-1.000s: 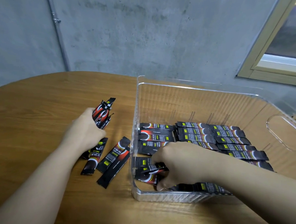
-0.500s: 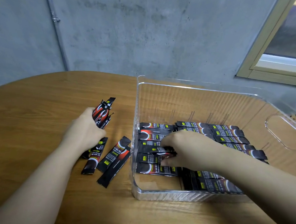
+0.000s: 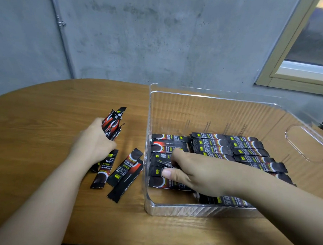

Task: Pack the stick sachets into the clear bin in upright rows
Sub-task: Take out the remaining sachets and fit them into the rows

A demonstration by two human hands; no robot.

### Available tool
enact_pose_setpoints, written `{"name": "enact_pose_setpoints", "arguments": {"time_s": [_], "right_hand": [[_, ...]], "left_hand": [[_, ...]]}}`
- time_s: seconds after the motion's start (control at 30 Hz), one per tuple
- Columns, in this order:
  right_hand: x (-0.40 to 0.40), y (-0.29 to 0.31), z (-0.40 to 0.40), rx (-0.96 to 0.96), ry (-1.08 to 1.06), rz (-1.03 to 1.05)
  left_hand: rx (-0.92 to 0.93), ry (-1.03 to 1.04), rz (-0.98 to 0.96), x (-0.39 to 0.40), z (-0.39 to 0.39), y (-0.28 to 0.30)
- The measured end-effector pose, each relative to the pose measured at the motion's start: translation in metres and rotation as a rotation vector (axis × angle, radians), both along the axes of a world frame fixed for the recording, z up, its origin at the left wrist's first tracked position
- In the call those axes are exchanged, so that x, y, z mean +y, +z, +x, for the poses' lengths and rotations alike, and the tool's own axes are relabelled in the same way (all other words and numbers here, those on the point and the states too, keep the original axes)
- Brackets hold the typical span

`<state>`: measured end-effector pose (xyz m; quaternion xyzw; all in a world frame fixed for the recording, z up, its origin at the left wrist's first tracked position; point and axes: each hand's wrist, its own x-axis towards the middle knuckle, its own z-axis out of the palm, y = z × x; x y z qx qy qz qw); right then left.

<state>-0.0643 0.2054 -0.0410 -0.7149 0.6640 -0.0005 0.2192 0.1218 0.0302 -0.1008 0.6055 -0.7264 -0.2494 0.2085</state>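
Sachets already fill much of the clear bin [image 3: 221, 98]: packed sachets [image 3: 223, 143] lie in rows, overlapping like shingles rather than truly upright. Right hand [image 3: 193, 174] is inside the bin at the left row, fingers [image 3: 177, 153] and thumb curled, pinching one sachet [image 3: 162, 162] that sits crooked among its neighbours. Left hand [image 3: 92, 142] rests on the desk [image 3: 35, 119] just outside the bin's left wall, fingers wrapped tight round a bundle of sachets [image 3: 112, 124] with its top ends fanning out above the fist. Three loose sachets [image 3: 125, 171] lie flat on the desk beside that hand, close to the bin wall.

Step in hand looks like seating the pinched sachet into the left row. To do it well: square it to the row, slide it flush against the one behind, press the row back so it stays tight and leaves room at the near wall. Keep the wrist clear of the middle rows, or they get knocked. Feed next from the bundle, then the loose ones.
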Motion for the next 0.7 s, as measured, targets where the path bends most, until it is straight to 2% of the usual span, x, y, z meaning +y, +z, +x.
{"name": "enact_pose_setpoints", "arguments": {"time_s": [0.23,0.37,0.7], "right_hand": [[0.001,-0.001,0.006,0.059,0.065,-0.046],[0.002,-0.001,0.007,0.024,0.085,-0.071],[-0.009,-0.009,0.008,-0.040,-0.006,-0.214]], "left_hand": [[0.005,-0.007,0.002,0.000,0.000,-0.002],[0.002,-0.007,0.000,-0.001,0.000,-0.002],[-0.001,-0.014,-0.004,-0.002,0.000,-0.002]]}}
